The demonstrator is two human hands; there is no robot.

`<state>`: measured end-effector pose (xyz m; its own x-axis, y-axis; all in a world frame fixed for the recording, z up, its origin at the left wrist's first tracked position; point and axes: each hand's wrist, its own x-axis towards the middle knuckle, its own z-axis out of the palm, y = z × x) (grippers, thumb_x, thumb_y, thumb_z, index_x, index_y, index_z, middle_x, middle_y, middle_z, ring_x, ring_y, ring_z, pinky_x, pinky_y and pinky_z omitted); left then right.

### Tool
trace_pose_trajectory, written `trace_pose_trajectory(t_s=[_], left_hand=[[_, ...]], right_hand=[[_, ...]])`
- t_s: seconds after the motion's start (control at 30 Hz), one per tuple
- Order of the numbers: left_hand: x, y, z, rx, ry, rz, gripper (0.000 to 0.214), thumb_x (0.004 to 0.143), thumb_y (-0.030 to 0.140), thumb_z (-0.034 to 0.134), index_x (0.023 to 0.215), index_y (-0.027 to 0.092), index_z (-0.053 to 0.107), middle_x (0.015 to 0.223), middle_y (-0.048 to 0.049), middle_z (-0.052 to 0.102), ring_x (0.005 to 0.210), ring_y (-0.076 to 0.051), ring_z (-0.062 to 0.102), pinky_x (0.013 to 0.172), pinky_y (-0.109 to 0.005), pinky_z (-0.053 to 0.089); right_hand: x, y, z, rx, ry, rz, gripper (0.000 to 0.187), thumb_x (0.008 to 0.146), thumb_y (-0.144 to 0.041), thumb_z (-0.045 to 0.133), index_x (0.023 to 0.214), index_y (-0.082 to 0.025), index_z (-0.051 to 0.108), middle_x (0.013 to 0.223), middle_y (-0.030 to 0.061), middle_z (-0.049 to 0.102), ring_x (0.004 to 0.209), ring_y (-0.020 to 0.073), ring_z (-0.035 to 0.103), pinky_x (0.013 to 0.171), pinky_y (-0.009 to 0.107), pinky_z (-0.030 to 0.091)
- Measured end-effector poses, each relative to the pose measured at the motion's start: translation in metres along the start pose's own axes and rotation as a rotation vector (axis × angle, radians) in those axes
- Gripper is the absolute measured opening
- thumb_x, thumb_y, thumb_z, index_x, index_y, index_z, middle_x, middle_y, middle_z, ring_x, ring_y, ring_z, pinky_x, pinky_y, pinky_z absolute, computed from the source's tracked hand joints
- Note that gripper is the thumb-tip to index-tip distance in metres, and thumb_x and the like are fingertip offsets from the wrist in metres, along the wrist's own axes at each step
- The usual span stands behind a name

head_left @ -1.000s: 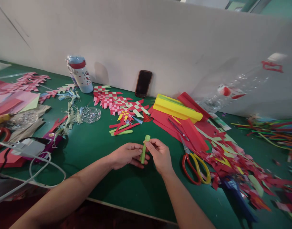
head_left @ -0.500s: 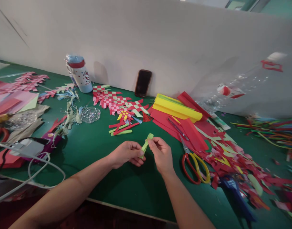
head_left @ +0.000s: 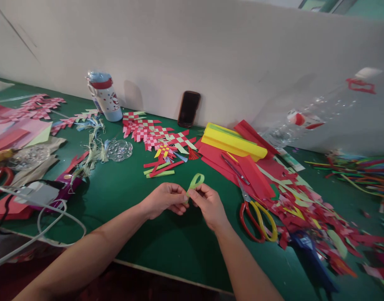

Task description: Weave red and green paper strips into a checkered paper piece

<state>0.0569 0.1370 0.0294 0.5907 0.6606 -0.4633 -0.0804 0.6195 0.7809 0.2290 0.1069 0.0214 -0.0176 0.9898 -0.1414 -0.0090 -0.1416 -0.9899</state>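
Clerk: Entry one: where does it sit in the grip?

Operator: Green paper strip (head_left: 192, 182), one. On my head feed it stands between the left hand (head_left: 167, 201) and the right hand (head_left: 208, 205), over the green table (head_left: 179, 265), inward from the near edge. Its lower part is at the fingertips; the rest rises clear of them, towards the far edge.

Clerk: State of each hand?

Operator: Left, thumb and fingers pinching the strip low down. Right, thumb pressed towards the forefinger, pinching it where the bend begins. The two sets of fingertips nearly meet; I cannot tell whether they touch.

Clerk: Appearance of the piece?

Operator: Light green, narrow, flat, bent round into a slim open loop, its top leaning right. Ends covered by the fingers; I cannot say how they lie.

Clerk: Neighbouring stock?

Operator: Scissors (head_left: 247, 198), one pair, handles red and yellow, near the right hand, on its right. Loose strips (head_left: 160, 173), red and green, between the hands and the far edge. Woven paper pieces (head_left: 150, 134), red, pink and pale green, behind those. Red sheets (head_left: 218, 161), by the far edge, overlapped by a folded yellow sheet (head_left: 232, 143).
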Motion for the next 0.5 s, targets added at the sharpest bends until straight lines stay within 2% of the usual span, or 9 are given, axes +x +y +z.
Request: trace_pose_trajectory(t_s=[0.13,0.5], left_hand=[[-0.0011,0.0009,-0.0002,-0.005,-0.04,-0.036,0.047,0.061,0.049,0.086,0.083,0.012,0.065,0.075,-0.0061,0.072,0.061,-0.012,0.067,0.061,-0.024,0.056],[-0.0013,0.0016,0.0002,0.024,-0.055,-0.052,0.046,0.061,0.049,0.086,0.075,0.011,0.065,0.073,-0.0063,0.073,0.057,-0.011,0.067,0.058,-0.023,0.055]], right_hand=[[0.0015,0.0026,-0.002,0.01,0.053,-0.011,0.034,0.079,-0.047,0.071,0.068,-0.02,0.054,0.058,-0.0058,0.047,0.053,0.0092,0.039,0.051,0.025,0.03],[0.0007,0.0018,-0.0003,0.028,0.049,-0.004,0.034,0.078,-0.048,0.071,0.068,-0.021,0.054,0.057,-0.0061,0.047,0.053,0.0096,0.04,0.052,0.025,0.031]])
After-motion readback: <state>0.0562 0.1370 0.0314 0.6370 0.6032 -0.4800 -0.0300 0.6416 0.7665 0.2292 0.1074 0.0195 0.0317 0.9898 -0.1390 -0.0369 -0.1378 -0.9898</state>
